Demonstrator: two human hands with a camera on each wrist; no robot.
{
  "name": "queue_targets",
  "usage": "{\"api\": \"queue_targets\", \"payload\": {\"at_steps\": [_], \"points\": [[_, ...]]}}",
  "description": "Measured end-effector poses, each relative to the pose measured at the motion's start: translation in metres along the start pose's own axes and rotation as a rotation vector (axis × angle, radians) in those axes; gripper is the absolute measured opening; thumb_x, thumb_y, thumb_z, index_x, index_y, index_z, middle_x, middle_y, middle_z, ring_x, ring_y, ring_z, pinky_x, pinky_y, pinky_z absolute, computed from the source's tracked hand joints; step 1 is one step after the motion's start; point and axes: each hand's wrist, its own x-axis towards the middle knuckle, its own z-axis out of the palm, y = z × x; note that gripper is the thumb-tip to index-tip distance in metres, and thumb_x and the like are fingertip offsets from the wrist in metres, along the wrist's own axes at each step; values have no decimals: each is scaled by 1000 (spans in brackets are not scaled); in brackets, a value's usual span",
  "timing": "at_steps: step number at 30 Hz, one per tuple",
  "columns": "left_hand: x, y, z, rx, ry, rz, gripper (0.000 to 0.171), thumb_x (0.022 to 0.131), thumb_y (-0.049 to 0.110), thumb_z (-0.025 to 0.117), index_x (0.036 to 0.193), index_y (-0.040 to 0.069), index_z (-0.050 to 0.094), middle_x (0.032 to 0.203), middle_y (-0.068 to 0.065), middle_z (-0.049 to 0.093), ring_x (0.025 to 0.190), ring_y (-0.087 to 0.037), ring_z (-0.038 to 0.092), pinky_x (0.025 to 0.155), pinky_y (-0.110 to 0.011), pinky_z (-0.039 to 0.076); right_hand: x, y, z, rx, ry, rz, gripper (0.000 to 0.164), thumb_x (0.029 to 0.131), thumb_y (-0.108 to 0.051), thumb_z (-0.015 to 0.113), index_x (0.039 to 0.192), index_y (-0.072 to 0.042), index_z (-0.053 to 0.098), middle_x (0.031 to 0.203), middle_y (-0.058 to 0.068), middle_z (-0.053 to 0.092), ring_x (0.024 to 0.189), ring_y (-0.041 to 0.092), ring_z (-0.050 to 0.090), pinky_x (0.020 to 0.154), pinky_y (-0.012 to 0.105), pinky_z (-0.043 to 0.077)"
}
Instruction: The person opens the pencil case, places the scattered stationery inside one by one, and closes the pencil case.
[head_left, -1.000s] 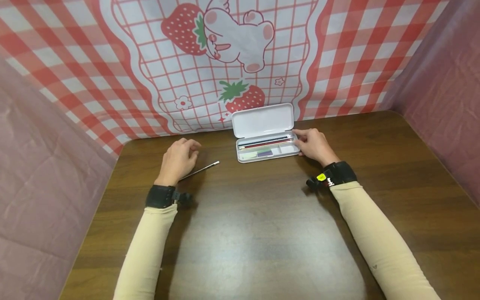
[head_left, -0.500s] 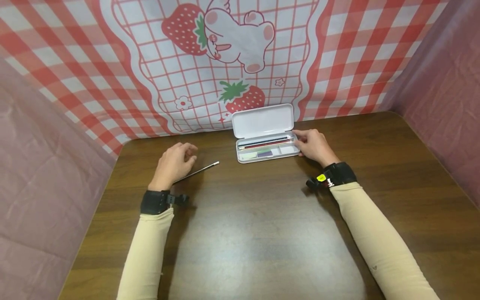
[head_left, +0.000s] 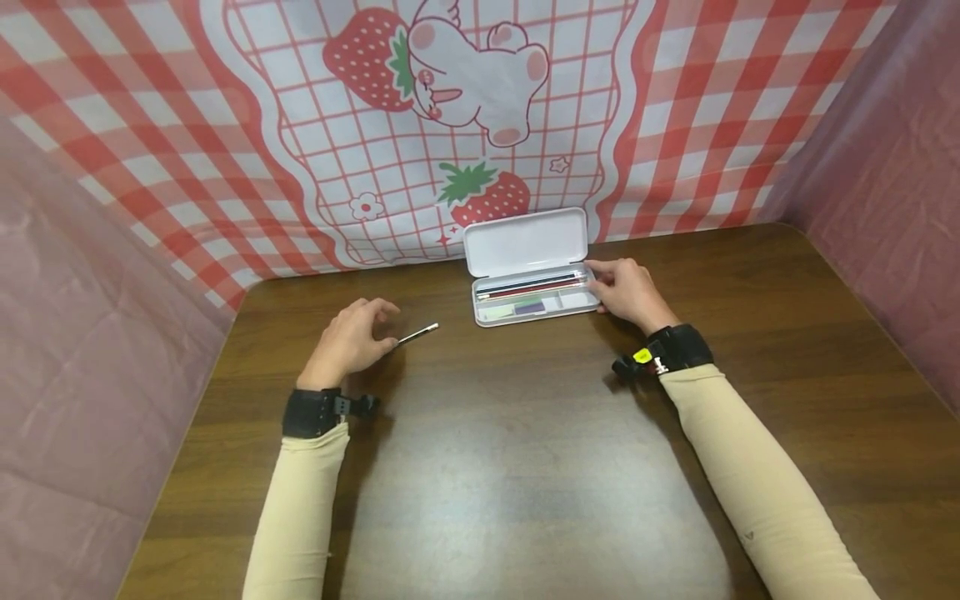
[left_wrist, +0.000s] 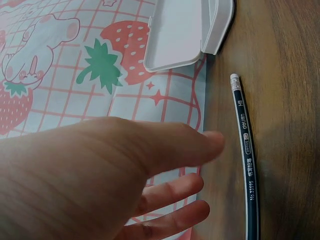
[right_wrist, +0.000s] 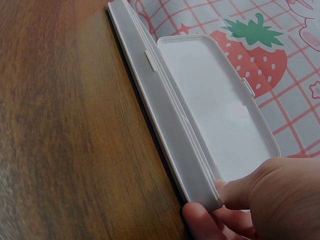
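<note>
In the head view my left hand [head_left: 348,340] hovers over the table's left part, thumb and fingers spread apart and holding nothing. A black-and-white striped HB pencil [left_wrist: 249,165] with a white eraser end lies on the wood just beyond the thumb. The hand hides part of it in the head view. My right hand [head_left: 632,292] pinches the right end of a white pencil case [right_wrist: 165,112], thumb on the near corner's upper rim and fingers around the end. The case's lid [head_left: 527,240] stands raised at the back. Inside lie a dark pencil and a red pencil [head_left: 525,289].
Small green and purple pieces [head_left: 529,307] sit in the case's front compartment. Behind the brown wooden table [head_left: 480,433] hangs a red-and-white checked cloth [head_left: 697,108] with strawberry prints. Pink cloths [head_left: 82,358] border the left and right sides.
My left hand has drawn back toward the near left, then opened its thumb and fingers wider around the pencil's left part. The right hand and pencil case have not moved.
</note>
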Motion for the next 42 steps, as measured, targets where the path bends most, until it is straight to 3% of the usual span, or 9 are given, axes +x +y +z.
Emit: {"api": "queue_targets", "payload": {"at_steps": [14,24,42], "points": [[0,-10,6,5,-91,-20,39,80,5,77,117,8,69,113,-17,65,107,-33,60,91,-54,51,-3,2,0,-4,5,12,46,94,-12,64,140,-11,59,93,19,72,53,13,63,47,21,46],[1,-15,10,22,-106,-46,34,81,4,75,114,10,69,110,-14,67,105,-32,61,89,-53,51,-4,2,1,-5,-5,16,47,94,-12,64,141,-11,58,92,17,71,54,13,63,48,22,46],[1,-14,13,13,-110,-69,27,84,-1,62,105,14,70,94,-8,70,88,-26,64,74,-46,51,-1,0,0,-5,-22,26,47,95,-13,64,142,-12,57,92,16,68,56,15,62,50,23,46]]}}
